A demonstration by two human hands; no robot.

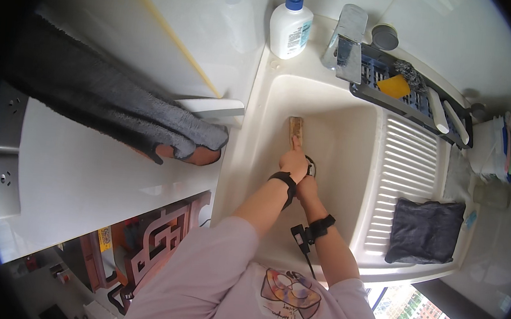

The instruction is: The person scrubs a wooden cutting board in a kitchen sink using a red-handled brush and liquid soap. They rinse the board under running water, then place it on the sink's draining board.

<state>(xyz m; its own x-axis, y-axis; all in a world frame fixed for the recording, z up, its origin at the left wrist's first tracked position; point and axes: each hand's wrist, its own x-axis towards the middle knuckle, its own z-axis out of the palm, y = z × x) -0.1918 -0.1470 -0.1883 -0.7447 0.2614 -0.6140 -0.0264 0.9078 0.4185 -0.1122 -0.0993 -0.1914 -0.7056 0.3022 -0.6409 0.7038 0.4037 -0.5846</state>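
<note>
Both hands are low in a cream-coloured utility sink (349,135). My left hand (294,163) grips a worn wooden block, perhaps a scrubbing brush (296,127), with its index finger stretched along the top. The underside of that block is hidden. Close against my left wrist is my right hand (308,188); its fingers are mostly covered, so whether they hold anything does not show. Beside the hands, a round dark-rimmed part, probably the drain (311,167), is partly visible. Black straps circle both wrists.
A pump bottle (291,29) and a metal faucet (346,43) stand at the sink's back. A dark rack (368,93) holds a yellow sponge (394,86) and steel wool (410,75). Dark folded cloth (425,232) lies on the ribbed washboard (405,171). Left, a grey towel (120,99) hangs.
</note>
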